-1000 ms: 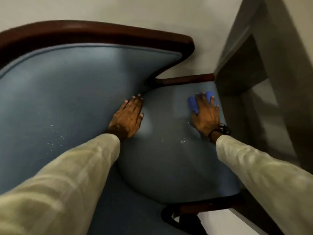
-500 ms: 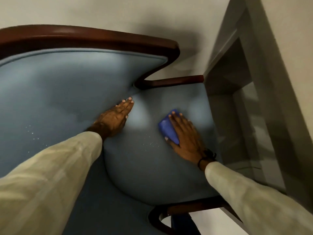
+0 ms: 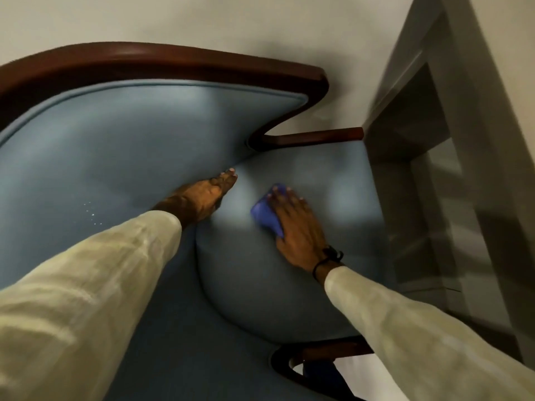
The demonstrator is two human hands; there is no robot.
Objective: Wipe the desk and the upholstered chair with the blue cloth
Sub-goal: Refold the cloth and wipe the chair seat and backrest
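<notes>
Chair (image 3: 130, 157) fills most of your view here, so everything below is placed off its seat cushion (image 3: 260, 285). Over on the far side from the desk you've got the blue padded backrest (image 3: 115, 140) with the dark wood frame (image 3: 144, 57) curving along its top, plus a little patch of pale specks (image 3: 92, 215) on the fabric.

Your left hand (image 3: 202, 198) sits right in the crease where the backrest meets the seat cushion, turned on its edge, fingers straight and together, pressed against the upholstery. Nothing in that grip, it's just flat and bracing. The cream sleeve (image 3: 86, 285) runs back from it toward you.

Next over, your right hand (image 3: 295, 227) is palm down on the back half of the seat cushion, fingers spread a bit and flattened on top of the blue cloth (image 3: 265, 215). So that grip is pressing the cloth into the cushion, not curled around it. The cloth pokes out past your fingertips and along the thumb side; the rest is hidden under the palm. There's a dark band (image 3: 327, 259) on that wrist, right where the sleeve ends.

Past the seat cushion's far edge is a grey tabletop (image 3: 405, 117) and its frame, tight up against the chair's wooden arm rail (image 3: 318, 137). It's pretty blurry over there. A second wood rail (image 3: 324, 353) shows at the cushion's near edge.
</notes>
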